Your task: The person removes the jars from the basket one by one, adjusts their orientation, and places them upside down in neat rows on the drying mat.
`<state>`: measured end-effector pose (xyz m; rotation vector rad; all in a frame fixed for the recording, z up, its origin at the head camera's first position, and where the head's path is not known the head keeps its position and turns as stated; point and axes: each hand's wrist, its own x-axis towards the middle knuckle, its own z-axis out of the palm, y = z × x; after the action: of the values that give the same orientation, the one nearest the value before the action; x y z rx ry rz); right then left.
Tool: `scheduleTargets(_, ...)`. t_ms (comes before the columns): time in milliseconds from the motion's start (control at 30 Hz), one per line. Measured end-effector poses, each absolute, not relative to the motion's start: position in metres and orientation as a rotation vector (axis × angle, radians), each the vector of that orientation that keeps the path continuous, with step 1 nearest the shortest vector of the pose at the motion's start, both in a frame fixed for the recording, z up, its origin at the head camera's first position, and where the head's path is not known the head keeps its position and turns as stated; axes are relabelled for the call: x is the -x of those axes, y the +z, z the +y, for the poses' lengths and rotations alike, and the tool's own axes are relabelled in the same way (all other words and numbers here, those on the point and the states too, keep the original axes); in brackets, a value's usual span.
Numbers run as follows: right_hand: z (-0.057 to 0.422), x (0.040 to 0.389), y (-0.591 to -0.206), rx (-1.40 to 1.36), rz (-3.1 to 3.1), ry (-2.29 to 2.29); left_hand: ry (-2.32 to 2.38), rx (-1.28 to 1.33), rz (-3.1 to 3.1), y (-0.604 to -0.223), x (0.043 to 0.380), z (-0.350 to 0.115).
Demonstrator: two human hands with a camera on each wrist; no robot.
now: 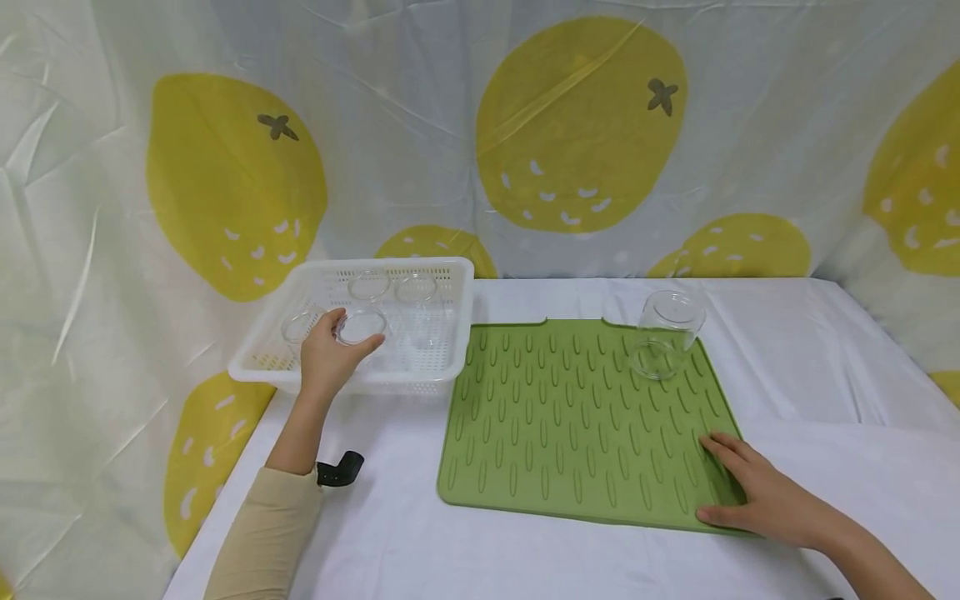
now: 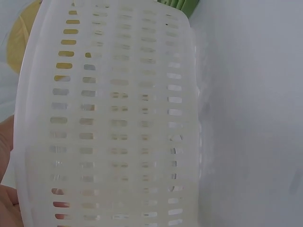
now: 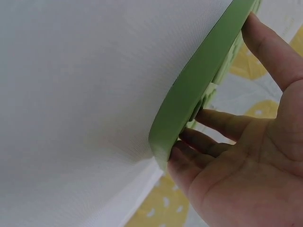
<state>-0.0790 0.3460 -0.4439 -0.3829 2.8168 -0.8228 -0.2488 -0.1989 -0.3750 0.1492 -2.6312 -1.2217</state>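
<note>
At the left of the head view, a white perforated plastic basket (image 1: 462,333) holds several clear glasses. My left hand (image 1: 330,350) reaches over its near rim and grips one clear glass (image 1: 363,326) near the top, thumb on one side and fingers on the other. In the left wrist view the basket wall (image 2: 104,104) hides most of that hand. On the right, my right hand (image 1: 765,492) rests spread on the near right corner of a green drying mat (image 1: 555,442). Another glass (image 1: 667,333) stands upside down at the mat's far right corner.
Beside the held glass, other glasses stand in the basket, two behind it (image 1: 416,289) and one to its left (image 1: 294,327). A white cloth (image 1: 390,533) covers the table. Behind hangs a curtain (image 1: 405,125) printed with lemons.
</note>
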Motion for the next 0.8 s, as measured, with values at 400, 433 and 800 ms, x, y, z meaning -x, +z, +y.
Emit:
scheduleTargets(400,0.346,0.079,-0.444,0.385,2.81,-0.819,-1.325,-0.116,-2.538,-0.375,0.247,-0.202)
scheduleTargets(433,0.346,0.079,-0.444,0.385,2.81,-0.817,-1.334,-0.118,-2.534,-0.375,0.247,-0.203)
scheduleTargets(800,0.347,0.079,-0.443,0.392,2.8,-0.828,-1.357,-0.054,-2.452,-0.361,0.241,-0.198)
